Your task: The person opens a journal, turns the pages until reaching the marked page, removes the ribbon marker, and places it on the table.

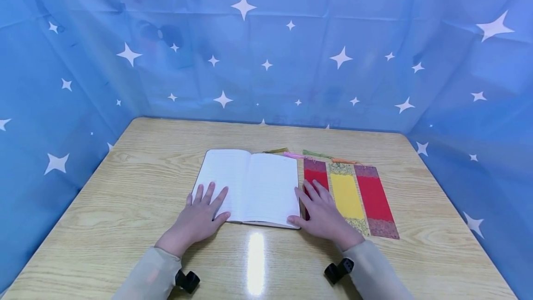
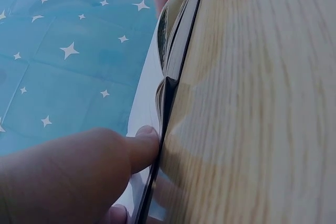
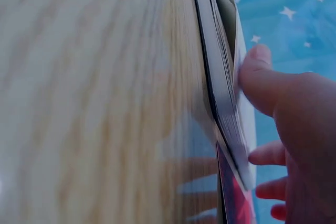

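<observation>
An open notebook [image 1: 272,184] with white lined pages lies on the table. My left hand [image 1: 201,216] rests on its left page, fingers spread, the thumb near the bottom edge. My right hand [image 1: 322,212] lies at the notebook's right edge; its thumb [image 3: 257,66] touches the right page and its other fingers reach toward a red bookmark [image 1: 315,165], partly covered by the hand. To the right lie a yellow bookmark [image 1: 346,193] and another red bookmark [image 1: 376,198] with patterned ends. In the left wrist view, a dark patterned strip [image 2: 163,30] shows between the pages.
Pink [image 1: 294,155], green [image 1: 317,154] and orange tassels [image 1: 343,160] lie above the bookmarks. An olive tassel [image 1: 276,150] sticks out behind the notebook's top edge. A blue curtain [image 1: 266,78] with white stars surrounds the wooden table [image 1: 137,189].
</observation>
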Available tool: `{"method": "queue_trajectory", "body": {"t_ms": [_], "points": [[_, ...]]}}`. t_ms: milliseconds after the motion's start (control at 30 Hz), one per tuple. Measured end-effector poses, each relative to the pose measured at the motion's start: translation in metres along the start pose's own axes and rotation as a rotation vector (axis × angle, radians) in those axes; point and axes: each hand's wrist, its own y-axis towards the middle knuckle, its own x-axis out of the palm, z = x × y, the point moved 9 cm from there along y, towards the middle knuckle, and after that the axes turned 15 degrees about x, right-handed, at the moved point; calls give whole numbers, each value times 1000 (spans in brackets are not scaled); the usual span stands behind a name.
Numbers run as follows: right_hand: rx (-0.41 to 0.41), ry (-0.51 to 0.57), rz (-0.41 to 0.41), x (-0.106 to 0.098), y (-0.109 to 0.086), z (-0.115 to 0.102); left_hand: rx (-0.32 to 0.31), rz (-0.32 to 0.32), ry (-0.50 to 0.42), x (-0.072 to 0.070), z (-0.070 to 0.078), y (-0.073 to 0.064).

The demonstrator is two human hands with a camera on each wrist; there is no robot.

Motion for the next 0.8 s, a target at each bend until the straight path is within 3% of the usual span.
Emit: {"method": "queue_trajectory", "body": {"t_ms": [533, 800], "points": [[-35, -98, 10, -2, 2, -11, -3, -11, 12, -3, -3, 0], [-56, -90, 24, -7, 3, -14, -15, -42, 17, -4, 0, 1]]}}
